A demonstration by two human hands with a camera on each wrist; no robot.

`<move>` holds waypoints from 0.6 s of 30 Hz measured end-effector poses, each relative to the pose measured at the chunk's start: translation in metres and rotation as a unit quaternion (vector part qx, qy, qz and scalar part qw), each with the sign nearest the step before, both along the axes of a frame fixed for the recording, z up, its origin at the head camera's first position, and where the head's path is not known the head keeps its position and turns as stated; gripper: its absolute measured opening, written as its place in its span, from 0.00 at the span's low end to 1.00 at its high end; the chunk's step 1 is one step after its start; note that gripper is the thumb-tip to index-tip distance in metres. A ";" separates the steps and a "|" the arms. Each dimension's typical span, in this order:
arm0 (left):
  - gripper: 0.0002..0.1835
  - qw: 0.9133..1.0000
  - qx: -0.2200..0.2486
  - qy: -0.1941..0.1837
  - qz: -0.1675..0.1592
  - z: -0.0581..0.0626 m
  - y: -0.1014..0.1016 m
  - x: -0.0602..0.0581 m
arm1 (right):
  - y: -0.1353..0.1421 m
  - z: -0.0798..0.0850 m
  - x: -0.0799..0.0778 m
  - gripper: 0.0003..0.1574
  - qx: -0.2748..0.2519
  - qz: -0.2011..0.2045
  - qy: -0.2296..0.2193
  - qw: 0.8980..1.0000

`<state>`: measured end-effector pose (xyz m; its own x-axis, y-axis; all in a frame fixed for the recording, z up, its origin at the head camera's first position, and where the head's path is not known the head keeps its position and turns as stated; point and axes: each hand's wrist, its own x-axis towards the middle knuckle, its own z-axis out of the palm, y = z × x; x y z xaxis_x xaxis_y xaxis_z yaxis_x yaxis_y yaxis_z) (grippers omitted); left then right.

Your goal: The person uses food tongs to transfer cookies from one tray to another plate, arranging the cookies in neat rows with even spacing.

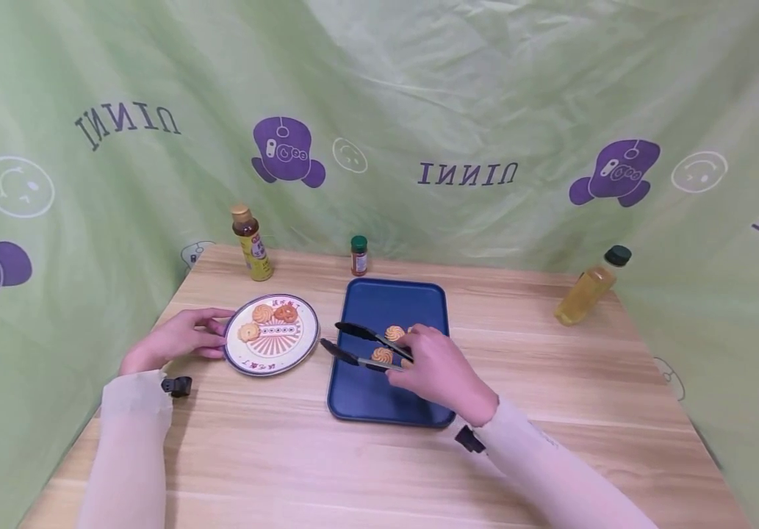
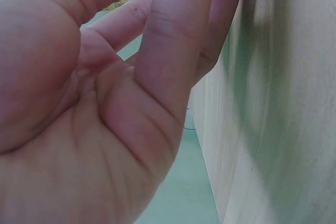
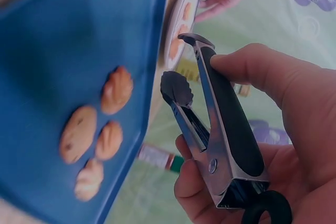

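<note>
My right hand (image 1: pixel 441 371) grips a pair of metal tongs (image 3: pixel 226 124) with black grips and dark tips. The tongs' arms stand apart above the left edge of a blue tray (image 1: pixel 379 400), with nothing between the tips. Several swirled cookies (image 3: pixel 116 90) lie on the tray, partly hidden by the hand in the head view. Left of the tray is a round white plate (image 1: pixel 300 345) with a dark rim and red print. It bears two pale cookies (image 1: pixel 249 332) and a browner one (image 1: pixel 286 314). My left hand (image 1: pixel 177 338) touches the plate's left rim with extended fingers.
At the back left stands a yellow-labelled bottle (image 1: pixel 253 246) with a gold cap. A small green-capped jar (image 1: pixel 359 257) is behind the tray. A bottle of yellow liquid (image 1: pixel 583 295) stands at the right. Green printed cloth (image 1: pixel 379 88) hangs around the wooden table (image 1: pixel 247 455).
</note>
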<state>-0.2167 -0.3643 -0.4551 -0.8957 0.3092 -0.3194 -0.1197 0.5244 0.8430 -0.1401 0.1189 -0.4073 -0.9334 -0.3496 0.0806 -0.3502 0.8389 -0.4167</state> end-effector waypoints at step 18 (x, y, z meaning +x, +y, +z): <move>0.39 1.000 -0.002 -0.004 0.002 0.002 0.001 0.002 | 0.078 -0.006 0.018 0.25 0.019 -0.069 0.041 0.997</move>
<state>-0.2150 -0.3633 -0.4533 -0.8946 0.3031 -0.3284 -0.1293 0.5278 0.8394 -0.1221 0.1972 -0.4133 -0.9640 -0.2218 0.1470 -0.2608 0.8966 -0.3579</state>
